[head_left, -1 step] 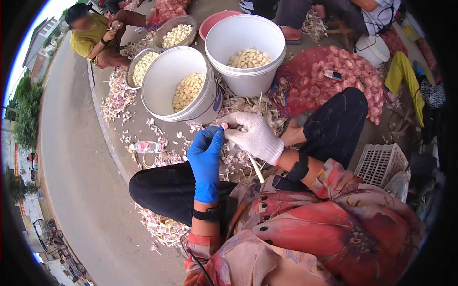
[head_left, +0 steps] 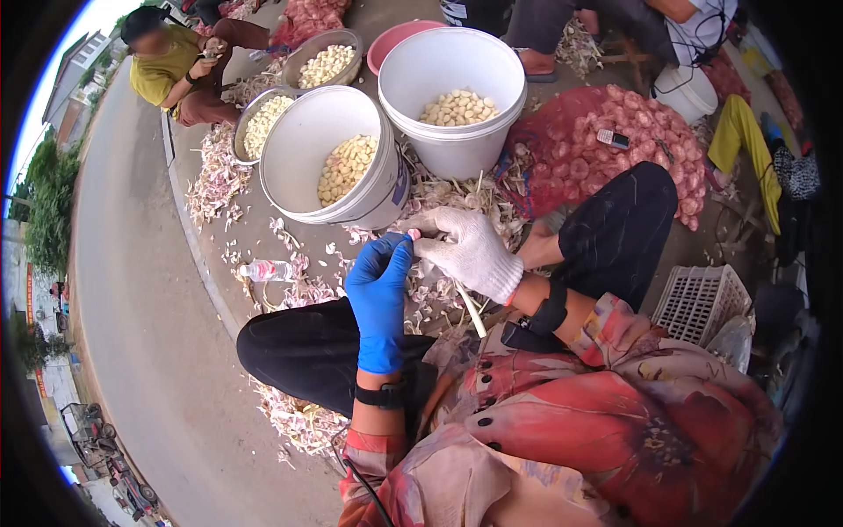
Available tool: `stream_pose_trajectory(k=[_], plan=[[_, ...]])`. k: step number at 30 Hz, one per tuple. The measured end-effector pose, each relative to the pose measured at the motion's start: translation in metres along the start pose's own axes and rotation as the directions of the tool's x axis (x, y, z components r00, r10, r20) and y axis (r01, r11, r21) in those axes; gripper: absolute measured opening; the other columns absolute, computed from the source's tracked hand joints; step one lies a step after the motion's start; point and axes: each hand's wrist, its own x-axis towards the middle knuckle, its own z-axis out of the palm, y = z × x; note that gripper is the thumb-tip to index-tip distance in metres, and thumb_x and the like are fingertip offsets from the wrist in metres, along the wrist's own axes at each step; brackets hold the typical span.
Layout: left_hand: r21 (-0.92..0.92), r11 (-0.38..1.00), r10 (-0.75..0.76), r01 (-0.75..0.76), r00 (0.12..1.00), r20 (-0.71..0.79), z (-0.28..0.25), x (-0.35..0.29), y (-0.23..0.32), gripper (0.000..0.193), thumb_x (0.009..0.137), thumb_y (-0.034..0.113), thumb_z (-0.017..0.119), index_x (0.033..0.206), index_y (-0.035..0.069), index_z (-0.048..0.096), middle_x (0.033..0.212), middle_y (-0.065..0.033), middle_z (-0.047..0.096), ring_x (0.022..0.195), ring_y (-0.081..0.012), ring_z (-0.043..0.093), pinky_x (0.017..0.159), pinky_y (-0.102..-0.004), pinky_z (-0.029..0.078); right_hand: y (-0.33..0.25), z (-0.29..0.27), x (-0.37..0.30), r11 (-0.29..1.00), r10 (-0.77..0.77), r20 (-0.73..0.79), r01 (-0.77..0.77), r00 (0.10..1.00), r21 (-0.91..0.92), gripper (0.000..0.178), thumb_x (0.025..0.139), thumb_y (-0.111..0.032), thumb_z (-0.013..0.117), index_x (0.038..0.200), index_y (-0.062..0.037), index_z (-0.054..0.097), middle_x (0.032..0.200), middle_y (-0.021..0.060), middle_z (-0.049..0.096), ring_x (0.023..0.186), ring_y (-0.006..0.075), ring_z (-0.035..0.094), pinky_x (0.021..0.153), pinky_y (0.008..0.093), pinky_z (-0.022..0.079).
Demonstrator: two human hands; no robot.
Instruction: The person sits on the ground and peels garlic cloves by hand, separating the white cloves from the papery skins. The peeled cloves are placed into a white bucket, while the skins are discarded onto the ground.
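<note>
My left hand (head_left: 379, 294) wears a blue glove, its thumb and fingers pinched together at a small pinkish garlic clove (head_left: 414, 234). My right hand (head_left: 470, 253), in a white knitted glove, meets it there, its bent fingertips closed on the same clove. The fingers cover most of the clove. Below the right hand a pale, stick-like piece (head_left: 471, 309) slants toward my lap; its kind is unclear. Just beyond my hands stand two white buckets, the left one (head_left: 283, 167) tilted toward me and the right one (head_left: 452, 140) upright, both partly filled with peeled garlic cloves (head_left: 347, 169).
A red net sack of unpeeled garlic (head_left: 615, 149), with a phone (head_left: 612, 139) on top, lies at the right. Garlic skins (head_left: 307, 417) litter the ground near a plastic bottle (head_left: 268, 270). A white basket (head_left: 700, 303) is at my right. A co-worker (head_left: 180, 75) sits far left beside metal bowls (head_left: 358, 61).
</note>
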Motion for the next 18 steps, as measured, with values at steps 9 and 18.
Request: stream_pose_trajectory(k=[9, 18], plan=[[0.131, 0.991, -0.012, 0.019, 0.998, -0.057, -0.008, -0.003, -0.009, 0.01, 0.089, 0.007, 0.07, 0.094, -0.003, 0.07, 0.084, 0.0001, 0.069, 0.076, -0.0051, 0.058, 0.073, -0.0205, 0.047, -0.018, -0.008, -0.001, 0.256, -0.514, 0.383, 0.563, 0.767, -0.786, 0.027, 0.077, -0.014, 0.063, 0.103, -0.01, 0.063, 0.085, 0.0074, 0.059, 0.083, 0.0282, 0.062, 0.071, 0.0443, 0.051], [0.026, 0.995, -0.094, 0.099, 0.987, -0.134, -0.02, 0.002, -0.028, 0.009, 0.087, 0.008, 0.072, 0.089, 0.0, 0.068, 0.075, 0.002, 0.064, 0.068, -0.0052, 0.055, 0.066, -0.0223, 0.045, -0.001, 0.003, 0.0, 0.988, -0.01, 0.003, 0.01, 1.0, -0.155, 0.015, 0.087, -0.01, 0.068, 0.096, 0.0006, 0.07, 0.093, 0.0157, 0.069, 0.082, 0.03, 0.069, 0.073, 0.0357, 0.055]])
